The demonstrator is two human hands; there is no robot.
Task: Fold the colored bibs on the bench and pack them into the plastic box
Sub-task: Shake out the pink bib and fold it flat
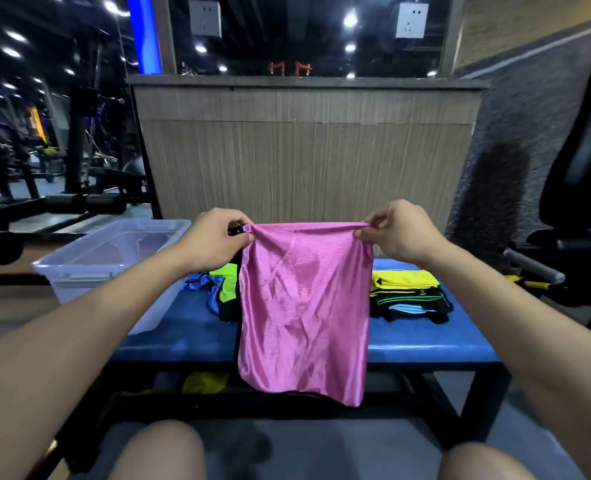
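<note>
Pink bib (304, 306) hanging, left hand (214, 240), right hand (399, 230)

Left hand (214, 239) and right hand (399, 233) pinching top corners of pink bib (304, 306), hanging over blue bench (425, 337), folded bibs (408, 296) lying right, plastic box (89, 268) sitting left

No readable text, label, brand, number or sign appears anywhere in this view. The pink bib (304, 306) held up in the middle shows only plain shiny fabric. The clear plastic box (114, 268) carries no lettering that can be made out. The two white wall plates (204, 18) above (they look like power sockets) show only slot holes, no writing.
</note>
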